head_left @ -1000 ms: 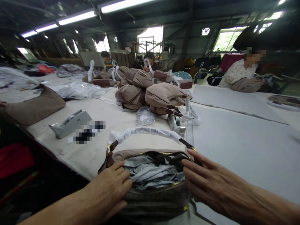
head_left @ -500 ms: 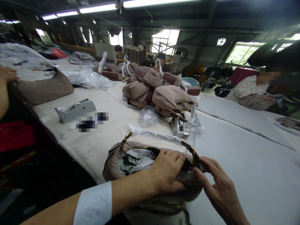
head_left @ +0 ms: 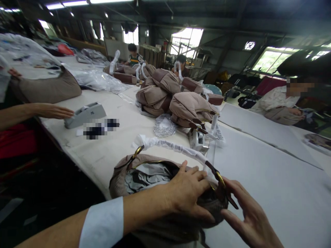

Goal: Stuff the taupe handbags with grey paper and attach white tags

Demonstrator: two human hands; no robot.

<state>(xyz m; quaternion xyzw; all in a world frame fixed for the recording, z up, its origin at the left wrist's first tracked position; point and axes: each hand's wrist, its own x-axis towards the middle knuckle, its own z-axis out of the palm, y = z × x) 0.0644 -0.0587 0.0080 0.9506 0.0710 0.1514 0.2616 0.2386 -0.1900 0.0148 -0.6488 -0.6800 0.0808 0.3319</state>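
Observation:
A taupe corduroy handbag [head_left: 117, 179] with an unzipped top stands at the table edge before me. Grey stuffing paper [head_left: 147, 175] shows inside it. Its handle [head_left: 170, 147] is wrapped in white paper and joins brass rings at both ends. My left hand [head_left: 190, 193] straddles the front rim, thumb outside and fingers over the opening. At the bag's right end, my right hand [head_left: 248, 210] has thumb and fingers apart, fingertips near the brass ring [head_left: 220, 179]. A brown leather tab [head_left: 232, 200] hangs loose between them. The bag's lower front is dark and partly hidden.
Stuffed handbags [head_left: 165, 89] are piled ahead, beside a clear plastic bundle [head_left: 164, 125] and a tape dispenser [head_left: 198, 139]. At left, another person's hand [head_left: 54, 111] reaches to a grey tape dispenser [head_left: 86, 114]. Several people work around the table.
My right thumb and fingers have spread apart, and the leather tab now sticks out between them. My left index finger has lifted. A co-worker's hand has come to the grey tape dispenser.

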